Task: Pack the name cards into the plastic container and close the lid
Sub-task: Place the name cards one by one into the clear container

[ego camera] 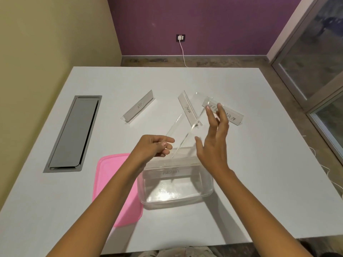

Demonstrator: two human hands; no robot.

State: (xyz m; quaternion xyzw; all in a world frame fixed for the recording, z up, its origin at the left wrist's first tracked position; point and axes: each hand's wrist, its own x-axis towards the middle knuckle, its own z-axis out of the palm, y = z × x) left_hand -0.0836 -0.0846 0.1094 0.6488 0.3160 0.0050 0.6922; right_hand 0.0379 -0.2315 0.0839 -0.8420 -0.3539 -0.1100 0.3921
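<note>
Clear plastic container (176,188), frame centre-bottom, holds card reading "HARIIA". Pink lid (111,186) left. Left hand (154,148) loosely curled, right hand (213,145) spread, flanking tilted clear card (187,127). Card "SUPERMAN" (228,115), partly hidden, on worktop (259,164).

A name card (225,113) on the white table (259,164) reads "SUPERMAN", partly hidden by fingers. A card (171,171) inside the clear container (176,186) shows faint lettering, perhaps "HARINA". Handwriting on two other cards (138,106) stays illegible.
</note>
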